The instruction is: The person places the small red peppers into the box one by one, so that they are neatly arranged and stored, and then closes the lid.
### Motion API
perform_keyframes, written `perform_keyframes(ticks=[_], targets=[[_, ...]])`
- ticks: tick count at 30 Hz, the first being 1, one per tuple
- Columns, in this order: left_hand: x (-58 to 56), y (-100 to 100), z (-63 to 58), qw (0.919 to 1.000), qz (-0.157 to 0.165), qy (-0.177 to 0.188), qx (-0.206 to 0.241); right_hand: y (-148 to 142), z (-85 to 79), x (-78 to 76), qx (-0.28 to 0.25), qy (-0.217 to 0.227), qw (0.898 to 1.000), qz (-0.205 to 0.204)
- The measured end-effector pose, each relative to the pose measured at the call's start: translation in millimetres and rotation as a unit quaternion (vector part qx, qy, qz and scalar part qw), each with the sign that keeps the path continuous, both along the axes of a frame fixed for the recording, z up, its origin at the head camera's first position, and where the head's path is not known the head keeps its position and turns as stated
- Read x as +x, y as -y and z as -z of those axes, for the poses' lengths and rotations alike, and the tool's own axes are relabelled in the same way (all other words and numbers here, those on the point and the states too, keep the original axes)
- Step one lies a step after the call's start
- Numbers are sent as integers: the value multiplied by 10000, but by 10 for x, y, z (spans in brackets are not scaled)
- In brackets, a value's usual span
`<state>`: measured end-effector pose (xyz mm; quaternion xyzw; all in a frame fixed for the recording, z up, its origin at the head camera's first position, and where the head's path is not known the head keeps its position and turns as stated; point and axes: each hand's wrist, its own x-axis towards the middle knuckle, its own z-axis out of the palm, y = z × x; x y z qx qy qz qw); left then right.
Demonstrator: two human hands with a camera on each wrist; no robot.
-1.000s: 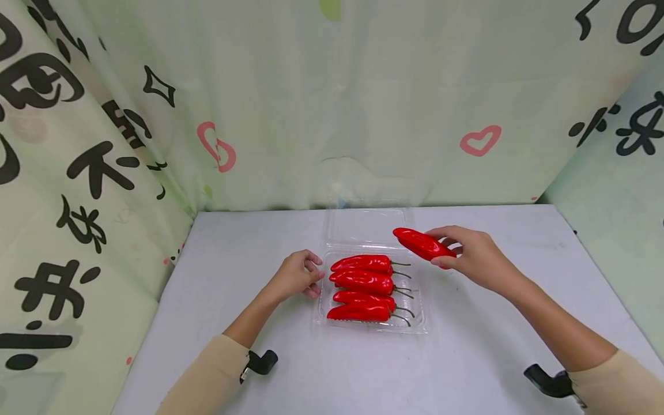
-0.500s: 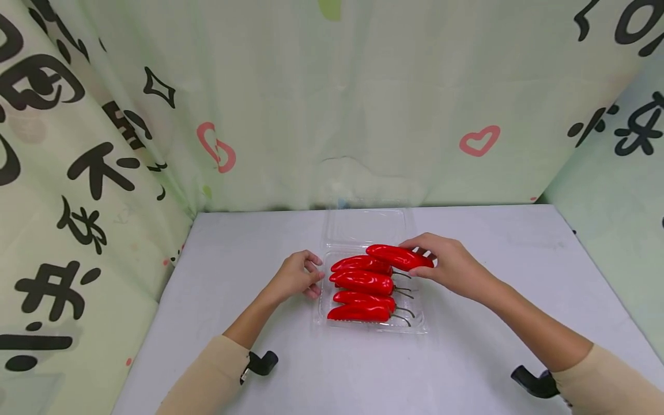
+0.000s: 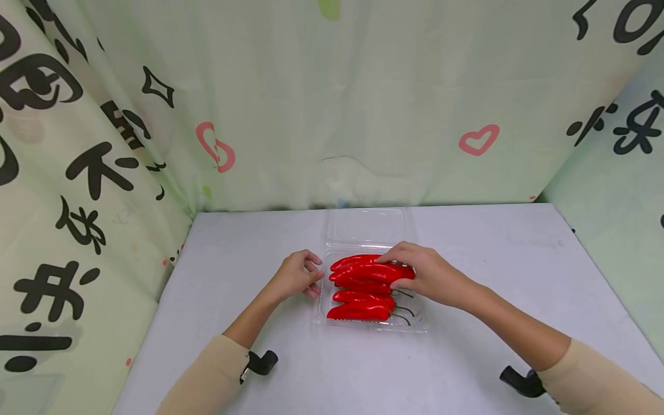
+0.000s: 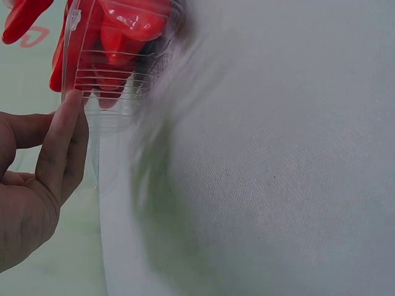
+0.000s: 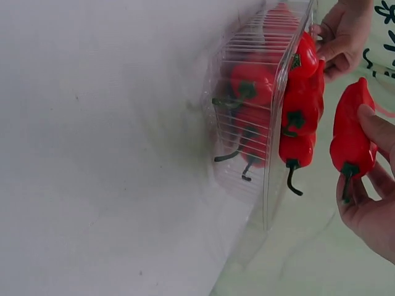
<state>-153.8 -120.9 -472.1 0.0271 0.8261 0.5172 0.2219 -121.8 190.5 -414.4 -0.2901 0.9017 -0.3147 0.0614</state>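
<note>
My right hand (image 3: pixel 433 274) pinches a glossy red chili pepper (image 3: pixel 365 272) between thumb and fingers. In the right wrist view that pepper (image 5: pixel 350 126) is held apart from the heaped ones, its green stem showing. Below it stands a clear plastic clamshell box (image 3: pixel 422 317) holding several red peppers (image 3: pixel 359 313), stems toward the right. In the left wrist view, the fingertips of my left hand (image 4: pixel 46 169) touch the box's ribbed side near the rim. Seen from the head, the left hand (image 3: pixel 297 275) is beside the box's left edge, holding nothing.
The box's transparent lid (image 3: pixel 367 226) lies folded back toward the curtain. A white tabletop (image 3: pixel 233 248) carries everything. Pale green printed curtain (image 3: pixel 363 104) surrounds the table at the back and sides. A black wrist mount (image 3: pixel 261 362) sits at each sleeve.
My right hand has carried the pepper leftward and down, from the right of the box to over the other peppers. The left hand has stayed in place.
</note>
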Motion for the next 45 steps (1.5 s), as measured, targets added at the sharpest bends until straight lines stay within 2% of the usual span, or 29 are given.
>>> perform_keyframes(ticks=[5,20,37,45], targets=[[0,6,-2,10000,2,0,-23,80,47,22,130,0,9995,-272],[6,2,9,10000,-6,-5,-26,223,137,55,304,42,9978,-595],[13,4,-10,10000,3,-43,-28,277,245,87,488,-235,9956,-760],[8,12,10,10000,17,-29,-3,304,246,98,445,-365,9952,-796]])
